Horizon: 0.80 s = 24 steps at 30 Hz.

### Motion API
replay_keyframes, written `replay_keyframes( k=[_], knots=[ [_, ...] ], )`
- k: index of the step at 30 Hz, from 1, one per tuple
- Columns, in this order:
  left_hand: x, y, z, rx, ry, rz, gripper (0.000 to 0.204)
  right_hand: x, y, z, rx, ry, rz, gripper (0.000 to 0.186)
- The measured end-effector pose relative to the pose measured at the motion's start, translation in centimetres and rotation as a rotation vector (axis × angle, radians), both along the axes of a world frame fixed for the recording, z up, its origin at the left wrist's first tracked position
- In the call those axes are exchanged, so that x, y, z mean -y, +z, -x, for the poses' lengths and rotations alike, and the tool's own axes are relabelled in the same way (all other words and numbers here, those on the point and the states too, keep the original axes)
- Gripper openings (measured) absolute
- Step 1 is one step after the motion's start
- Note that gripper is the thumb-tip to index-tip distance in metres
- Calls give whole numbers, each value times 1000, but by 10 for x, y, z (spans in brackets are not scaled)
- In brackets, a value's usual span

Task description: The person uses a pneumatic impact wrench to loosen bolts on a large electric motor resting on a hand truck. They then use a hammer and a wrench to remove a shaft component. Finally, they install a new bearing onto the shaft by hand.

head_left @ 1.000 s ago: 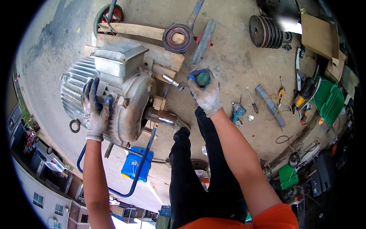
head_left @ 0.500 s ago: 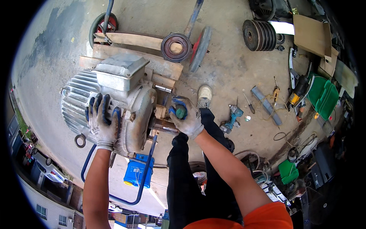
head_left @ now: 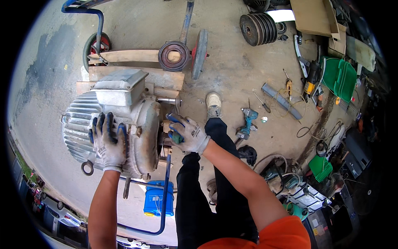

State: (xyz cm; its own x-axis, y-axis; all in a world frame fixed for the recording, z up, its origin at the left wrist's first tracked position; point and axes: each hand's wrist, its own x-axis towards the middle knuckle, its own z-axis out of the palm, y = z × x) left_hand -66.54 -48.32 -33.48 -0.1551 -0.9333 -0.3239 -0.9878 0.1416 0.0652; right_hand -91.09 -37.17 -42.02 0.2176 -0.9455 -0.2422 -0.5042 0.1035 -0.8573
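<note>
A grey electric motor (head_left: 78, 118) with cooling fins and a terminal box (head_left: 119, 94) rests on wooden boards (head_left: 168, 76) to my left. My left hand (head_left: 108, 143), in a white glove with blue fingertips, lies on the motor housing with its fingers spread. My right hand (head_left: 191, 135), gloved the same way, is at the motor's shaft end, its fingers curled round a small green piece (head_left: 177, 137) whose kind I cannot make out. The shaft is partly hidden behind that hand. A metal rod with a crossbar (head_left: 168, 100) sticks out above it.
A blue cart frame (head_left: 165, 199) with wheels (head_left: 200, 54) surrounds the boards. A blue jug (head_left: 154, 195) stands beyond. On the floor lie a cordless drill (head_left: 247, 122), a grey pipe (head_left: 282, 101), a screwdriver (head_left: 262, 101), a grooved pulley (head_left: 259, 30) and green plastic pieces (head_left: 342, 79).
My right hand has moved left and slightly down with the green piece, closer to the shaft. My left hand stays on the housing. The whole view has shifted somewhat.
</note>
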Motion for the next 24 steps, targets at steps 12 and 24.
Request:
replay_keyframes(
  k=[12, 24],
  knots=[
    [-3, 1, 6, 33, 7, 14, 49, -23, -21, -27, -60, -19, 103, 44],
    [-4, 2, 4, 41, 37, -26, 55, 8, -17, -55, 284, -636, 279, 26]
  ],
)
